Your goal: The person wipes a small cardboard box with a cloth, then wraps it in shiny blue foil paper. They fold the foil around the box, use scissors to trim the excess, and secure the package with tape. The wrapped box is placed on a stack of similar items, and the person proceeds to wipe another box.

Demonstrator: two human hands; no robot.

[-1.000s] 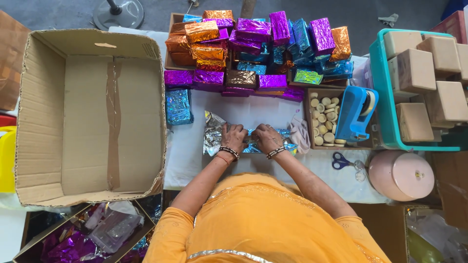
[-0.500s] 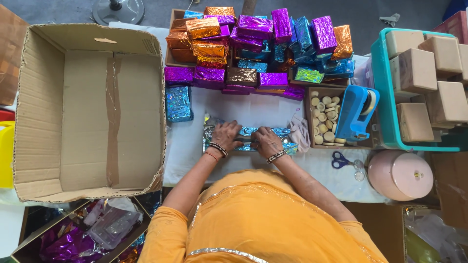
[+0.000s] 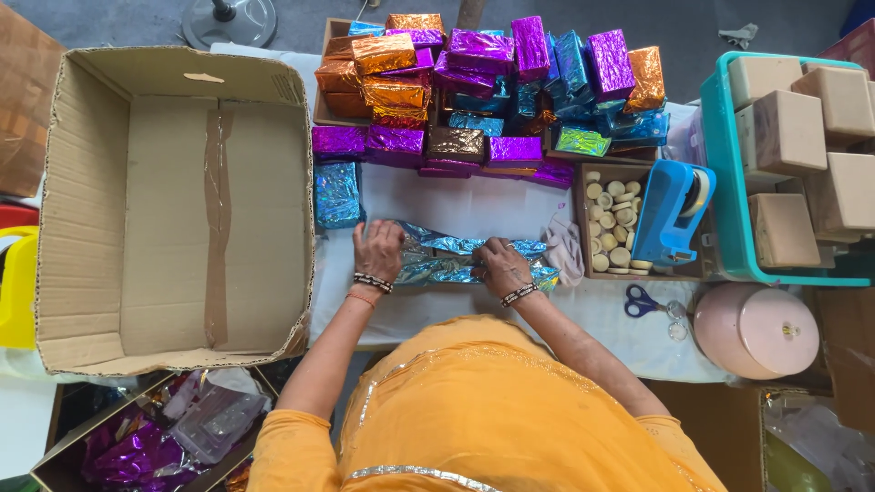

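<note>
A block half wrapped in shiny blue foil lies on the white table cloth in front of me. My left hand presses the foil flat at its left end, fingers spread over it. At the right end my right hand rests on the foil, fingers curled on its edge. Both wrists wear dark bangles.
A big empty cardboard box stands at the left. Several foil-wrapped blocks are piled at the back, one blue one apart. To the right are a tray of small round discs, a blue tape dispenser, a teal crate of bare blocks, scissors and a pink round container.
My left hand has slid left along the foil, away from the right hand. The crumpled left flap of foil is now smoothed flat. My right hand has barely moved.
</note>
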